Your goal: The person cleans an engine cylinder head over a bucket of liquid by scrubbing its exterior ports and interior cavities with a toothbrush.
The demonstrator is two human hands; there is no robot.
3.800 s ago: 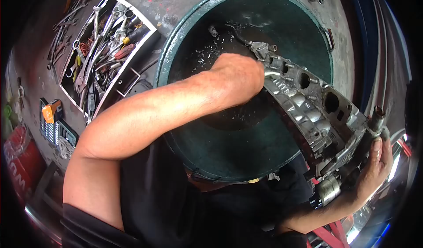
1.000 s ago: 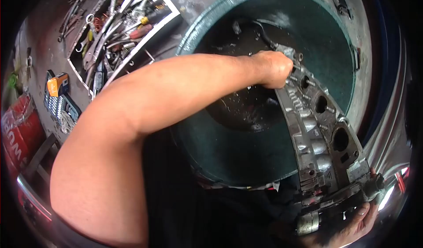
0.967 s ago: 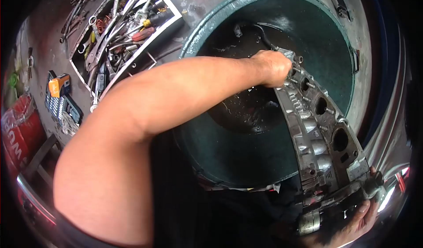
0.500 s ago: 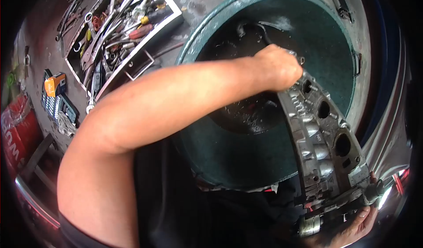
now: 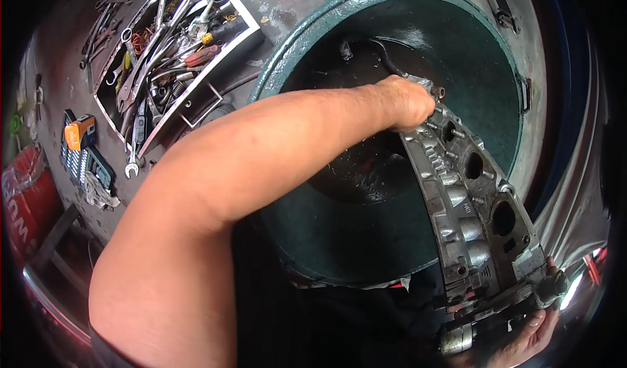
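A grey metal cylinder head (image 5: 461,223) with round ports and studs slants over the green tub (image 5: 287,48). At its far end, my left hand (image 5: 406,103) is closed around the edge; the fingertips are hidden behind the metal. My right hand (image 5: 532,336) supports the near end from below, with its fingers curled against the part, partly in shadow. A dark hose (image 5: 388,60) runs down inside the tub, close to my left hand. Dark liquid (image 5: 356,165) covers the tub's bottom.
A metal tool drawer (image 5: 208,84) full of wrenches and screwdrivers lies at the upper left. Beside it are an orange box (image 5: 80,132) on a dark case (image 5: 98,169) and a red bag (image 5: 29,195). Grey cloth (image 5: 578,218) hangs at the right.
The far end of the cylinder head has shifted slightly left and up, with my left hand still on it. My right hand stays at the near end.
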